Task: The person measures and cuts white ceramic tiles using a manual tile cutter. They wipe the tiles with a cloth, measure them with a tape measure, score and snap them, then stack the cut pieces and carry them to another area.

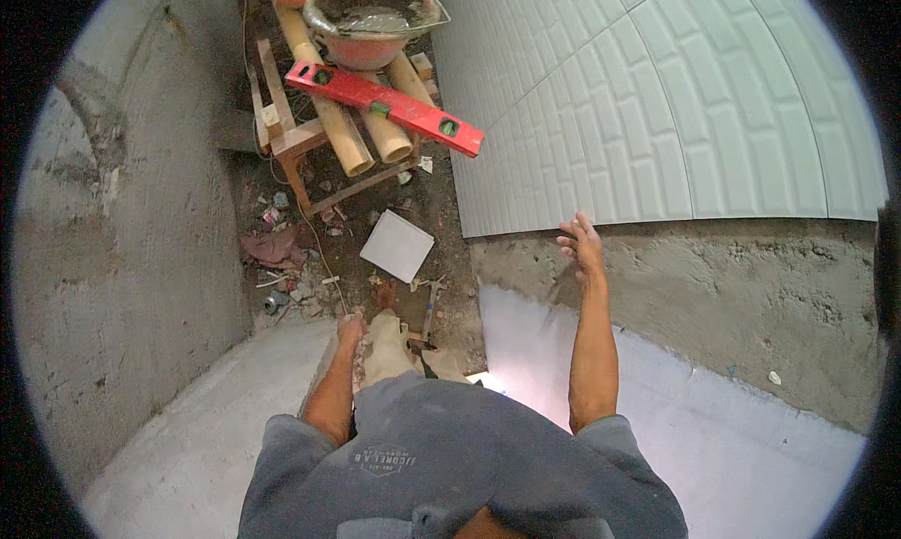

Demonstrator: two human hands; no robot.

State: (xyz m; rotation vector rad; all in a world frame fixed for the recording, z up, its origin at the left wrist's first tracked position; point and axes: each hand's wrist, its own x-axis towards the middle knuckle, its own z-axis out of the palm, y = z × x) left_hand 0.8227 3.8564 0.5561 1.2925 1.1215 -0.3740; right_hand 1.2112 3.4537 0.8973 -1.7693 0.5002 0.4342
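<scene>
My right hand [582,245] reaches out to the wall with its fingers apart and holds nothing. It is close to the bottom edge of the pale, brick-patterned wall tiles [601,136]; whether it touches them I cannot tell. Low beside my leg, my left hand [351,329] is closed. A thin cord [324,255] runs down toward its fingers, but what they grip, if anything, is too small to make out. Below the tiles lies a strip of rough grey plaster [713,267].
Ahead, a wooden stand [298,137] carries bamboo poles [343,140], a red spirit level [385,107] and a mortar-smeared bucket [366,46]. A white square piece [398,245], a hammer [432,306] and rubble [305,295] lie on the floor. A bare wall [141,239] rises left.
</scene>
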